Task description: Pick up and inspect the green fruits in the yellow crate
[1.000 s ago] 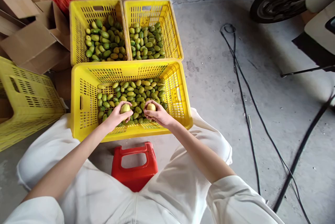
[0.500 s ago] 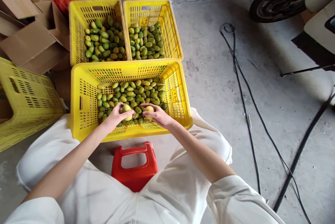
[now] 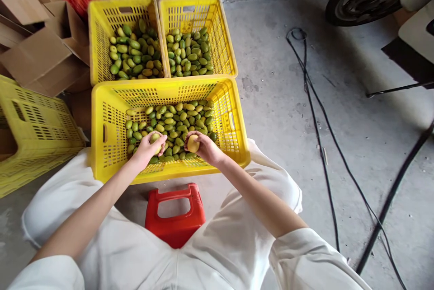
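Observation:
My left hand [image 3: 148, 149] is closed around a yellow-green oval fruit [image 3: 155, 138]; part of a yellowish surface also shows under the fingers, and I cannot tell if it is a second fruit. My right hand [image 3: 206, 149] grips a yellow oval fruit [image 3: 193, 143] between thumb and fingers. Both hands are above the near yellow crate [image 3: 169, 175], slightly apart. Inside it lie many small oval fruits [image 3: 176, 120], from dark green to yellow, leaving some of the slotted floor bare at the left.
Two more yellow crates, left [image 3: 95, 41] and right [image 3: 228, 39], hold similar fruits behind the near one. Another yellow crate [image 3: 44, 123] leans at the left, by cardboard boxes [image 3: 40, 59]. A red plastic stool [image 3: 174, 226] stands between my knees. Black cables [image 3: 325, 114] cross the floor at right.
My left hand has drawn back to the left with its fruit and turned. The right hand has rotated slightly, showing more of the yellow fruit. The gap between the hands is wider.

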The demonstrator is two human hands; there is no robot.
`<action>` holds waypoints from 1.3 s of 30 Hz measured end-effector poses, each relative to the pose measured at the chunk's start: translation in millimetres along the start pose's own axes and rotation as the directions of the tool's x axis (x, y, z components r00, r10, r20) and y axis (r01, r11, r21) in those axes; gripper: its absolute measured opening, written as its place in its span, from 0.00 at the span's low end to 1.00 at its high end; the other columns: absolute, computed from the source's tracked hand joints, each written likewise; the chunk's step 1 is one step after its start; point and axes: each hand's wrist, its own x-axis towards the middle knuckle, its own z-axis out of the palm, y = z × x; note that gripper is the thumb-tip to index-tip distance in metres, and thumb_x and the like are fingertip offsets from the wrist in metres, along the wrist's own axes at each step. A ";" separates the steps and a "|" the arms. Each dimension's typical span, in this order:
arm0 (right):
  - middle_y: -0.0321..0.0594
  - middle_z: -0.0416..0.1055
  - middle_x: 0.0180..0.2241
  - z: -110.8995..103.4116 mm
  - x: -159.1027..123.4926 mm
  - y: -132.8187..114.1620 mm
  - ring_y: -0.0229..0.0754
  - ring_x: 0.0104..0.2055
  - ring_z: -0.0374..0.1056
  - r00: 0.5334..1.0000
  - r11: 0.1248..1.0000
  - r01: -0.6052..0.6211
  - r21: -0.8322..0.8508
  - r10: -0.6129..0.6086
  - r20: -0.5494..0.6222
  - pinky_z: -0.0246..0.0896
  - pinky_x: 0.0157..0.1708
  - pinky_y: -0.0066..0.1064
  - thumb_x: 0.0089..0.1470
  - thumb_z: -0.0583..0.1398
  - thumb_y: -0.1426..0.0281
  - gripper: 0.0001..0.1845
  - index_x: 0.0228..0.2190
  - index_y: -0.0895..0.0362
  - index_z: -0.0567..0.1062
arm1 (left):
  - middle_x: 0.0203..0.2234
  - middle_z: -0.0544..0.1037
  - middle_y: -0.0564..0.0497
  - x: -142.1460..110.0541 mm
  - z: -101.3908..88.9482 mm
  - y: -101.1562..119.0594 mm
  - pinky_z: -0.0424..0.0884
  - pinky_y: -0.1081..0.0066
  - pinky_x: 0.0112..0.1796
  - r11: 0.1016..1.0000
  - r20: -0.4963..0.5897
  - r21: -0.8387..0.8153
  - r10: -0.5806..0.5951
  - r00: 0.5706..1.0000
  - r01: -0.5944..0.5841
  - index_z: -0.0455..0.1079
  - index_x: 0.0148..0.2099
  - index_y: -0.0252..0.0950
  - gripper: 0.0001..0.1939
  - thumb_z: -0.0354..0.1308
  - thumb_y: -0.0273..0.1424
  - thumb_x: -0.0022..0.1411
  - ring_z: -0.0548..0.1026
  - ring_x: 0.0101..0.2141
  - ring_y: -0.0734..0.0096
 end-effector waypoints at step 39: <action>0.30 0.69 0.29 5.8 -0.9 -2.3 0.35 0.32 0.68 0.992 1.000 0.003 -0.017 -0.005 -0.128 0.67 0.32 0.26 0.30 0.79 0.65 0.29 0.33 0.54 0.72 | 0.32 0.74 0.55 -7.8 0.0 5.9 0.71 0.72 0.28 0.998 0.150 -0.030 -0.048 0.988 0.053 0.66 0.47 0.38 0.27 0.75 0.33 0.48 0.76 0.28 0.72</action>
